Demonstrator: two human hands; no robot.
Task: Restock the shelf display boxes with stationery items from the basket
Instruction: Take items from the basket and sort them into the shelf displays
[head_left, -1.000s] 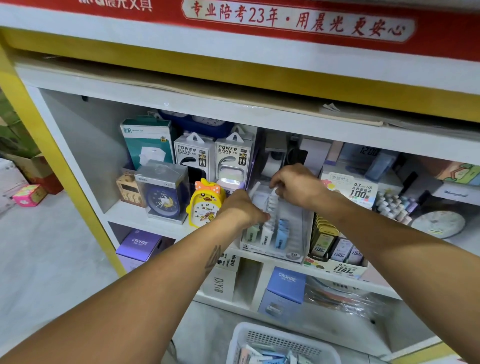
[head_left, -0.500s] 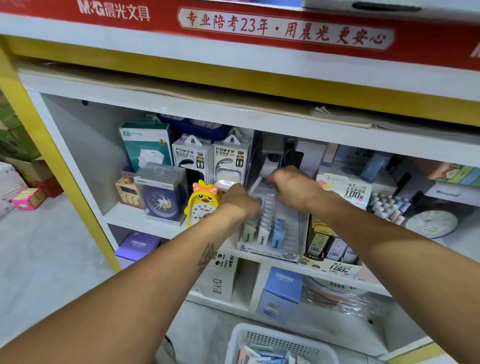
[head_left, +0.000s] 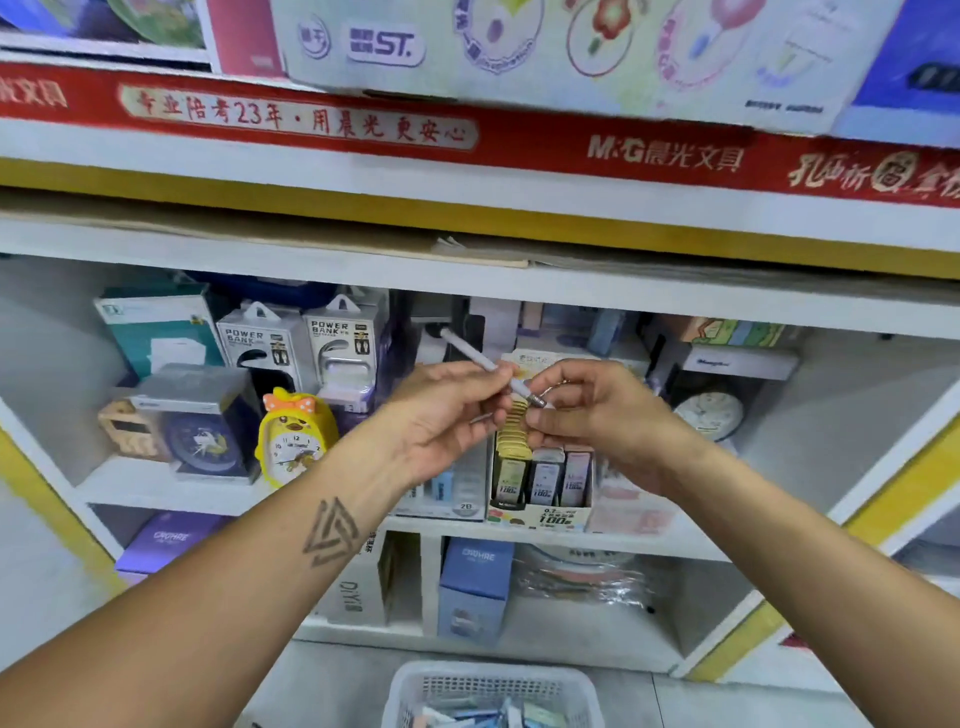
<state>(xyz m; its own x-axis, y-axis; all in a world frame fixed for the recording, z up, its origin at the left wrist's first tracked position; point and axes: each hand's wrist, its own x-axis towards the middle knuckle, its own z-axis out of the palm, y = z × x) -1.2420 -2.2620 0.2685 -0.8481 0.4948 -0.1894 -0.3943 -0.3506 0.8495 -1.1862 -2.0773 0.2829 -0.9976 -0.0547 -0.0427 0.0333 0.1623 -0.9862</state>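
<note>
Pencil (head_left: 491, 367), white, metal-tipped: your left hand (head_left: 441, 415) fingers pinch its barrel, right hand (head_left: 597, 410) fingers its tip, above display box (head_left: 540, 514); seat it tip-down, then reach basket (head_left: 410, 691) at 6 o'clock.

White plastic pen (head_left: 483, 364), metal tip

Bright, even light; motion blur, edges warped.

"POWER BANK" on hanging box (head_left: 263, 347)
</note>
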